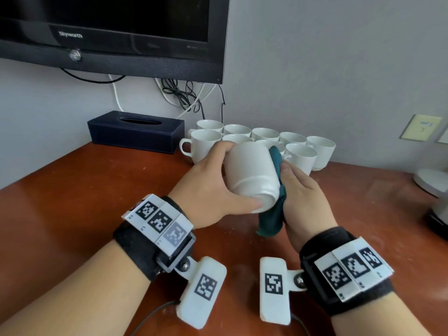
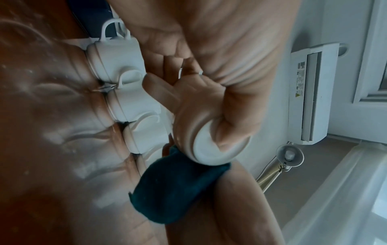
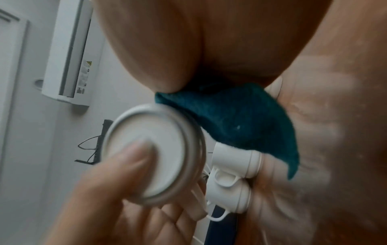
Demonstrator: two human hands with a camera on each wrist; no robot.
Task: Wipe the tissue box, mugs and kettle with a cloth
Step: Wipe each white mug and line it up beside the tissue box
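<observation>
Mug wipe mid-air, base toward me

Left hand (image 1: 206, 187) grips one mug (image 1: 252, 175) on its side, thumb on the foot, so I can reach its wall. Right hand (image 1: 305, 197) clamps the cloth (image 1: 274, 214) against it. Other mugs (image 1: 300, 154) stand upright, apparently empty, at the table (image 1: 72, 202) back edge beside the tissue box (image 1: 135, 132).

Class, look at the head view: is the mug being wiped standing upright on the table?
No: the left hand holds the mug tipped on its side above the table, while the right hand presses the cloth against it.
</observation>
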